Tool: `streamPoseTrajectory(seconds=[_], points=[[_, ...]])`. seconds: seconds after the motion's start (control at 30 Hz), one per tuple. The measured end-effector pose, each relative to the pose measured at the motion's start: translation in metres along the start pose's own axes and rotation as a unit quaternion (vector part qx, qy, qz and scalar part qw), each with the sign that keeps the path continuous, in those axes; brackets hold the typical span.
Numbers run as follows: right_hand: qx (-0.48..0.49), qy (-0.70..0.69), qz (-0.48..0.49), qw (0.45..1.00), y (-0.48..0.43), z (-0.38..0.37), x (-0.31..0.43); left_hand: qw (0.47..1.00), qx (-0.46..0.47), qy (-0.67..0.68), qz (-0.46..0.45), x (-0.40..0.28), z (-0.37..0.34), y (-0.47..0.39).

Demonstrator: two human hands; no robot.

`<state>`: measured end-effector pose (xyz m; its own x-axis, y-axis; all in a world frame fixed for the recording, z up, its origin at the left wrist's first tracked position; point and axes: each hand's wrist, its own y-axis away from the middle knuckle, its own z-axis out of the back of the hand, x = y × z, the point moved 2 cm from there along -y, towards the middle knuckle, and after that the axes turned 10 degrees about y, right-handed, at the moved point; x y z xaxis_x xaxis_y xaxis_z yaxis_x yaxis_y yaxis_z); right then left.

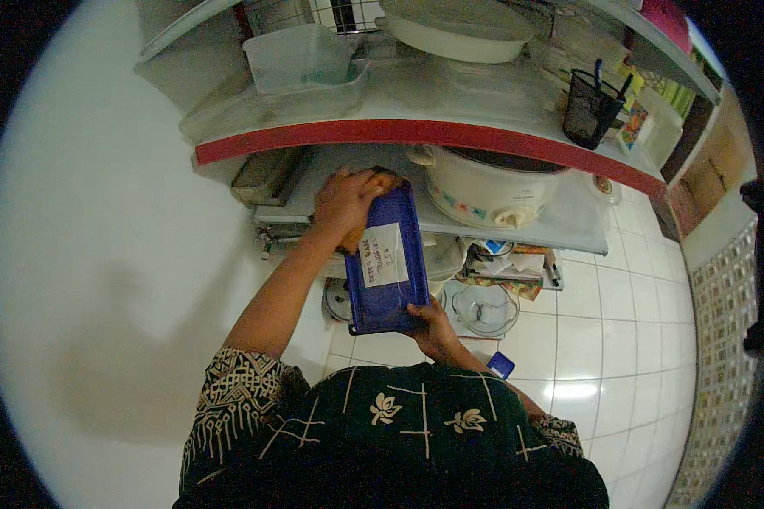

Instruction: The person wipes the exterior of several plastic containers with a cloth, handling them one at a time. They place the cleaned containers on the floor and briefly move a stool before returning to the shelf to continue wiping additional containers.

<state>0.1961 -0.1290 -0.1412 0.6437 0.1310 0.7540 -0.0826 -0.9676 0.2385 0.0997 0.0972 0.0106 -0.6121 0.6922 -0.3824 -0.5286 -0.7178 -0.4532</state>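
A blue plastic container with a flat lid (391, 312) is held up in front of me, tilted lengthwise. A white paper label with handwriting is stuck on its lid. My right hand (436, 331) grips its near right corner, thumb on top. At the far left corner, my left hand (342, 200) is slightly blurred and presses an orange-brown item (354, 237) against the container's side. That item looks soft, perhaps a cloth, but most of it is hidden under the fingers.
A red-edged shelf (420, 132) carries clear plastic tubs (299, 60) and a black mesh pen holder (589, 118). Below sits a white electric cooker (490, 191) on a grey shelf (547, 235). Lower down are a glass bowl (484, 308) and a small blue-lidded box (501, 365).
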Motion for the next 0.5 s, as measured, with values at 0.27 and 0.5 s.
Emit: streamPoseTrajectory(seconds=[0.27,0.5], points=[[0.010,-0.014,-0.029,0.999,0.001,-0.010,0.004,0.999,-0.030,-0.011,-0.007,0.028,0.004,0.076],[0.062,-0.243,-0.142,0.958,0.002,0.000,0.027,0.986,0.096,0.117,-0.068,-0.037,-0.012,0.127]])
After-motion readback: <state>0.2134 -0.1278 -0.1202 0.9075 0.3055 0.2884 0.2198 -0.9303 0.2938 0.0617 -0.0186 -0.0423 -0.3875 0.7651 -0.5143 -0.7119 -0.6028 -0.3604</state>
